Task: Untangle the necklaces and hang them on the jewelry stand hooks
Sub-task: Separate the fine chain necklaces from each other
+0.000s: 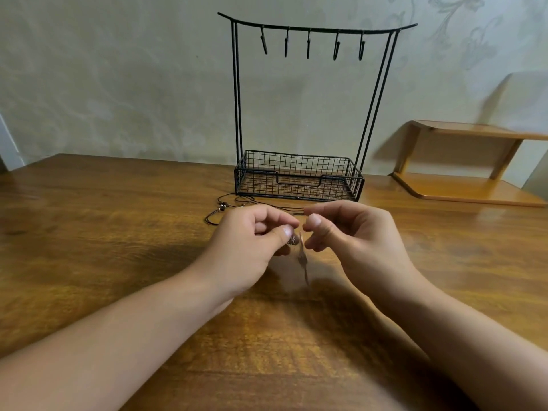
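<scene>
Counter edges: the wooden counter runs back to the wall; its far edge shows to the left of the jewelry stand, and the left far corner is in view.
Open room: bare wood lies wide to the left of my arms and in front of me; on the right a small wooden shelf sits at the far corner, well apart from my hands.
Stand: it is upright at the back of the counter, with a wire basket base and five hooks on the top bar; nothing hangs on them.
Necklaces: black cords with small beads lie on the counter just in front of the basket, trailing behind my left hand; a small pendant bit hangs blurred between my two hands.
Left hand: fingers curled, thumb and fingertips pinching the necklace at the pendant.
Right hand: fingers curled, thumb against forefinger close beside the left hand; a cord reaches its fingertips, but I cannot tell whether it holds it.
</scene>
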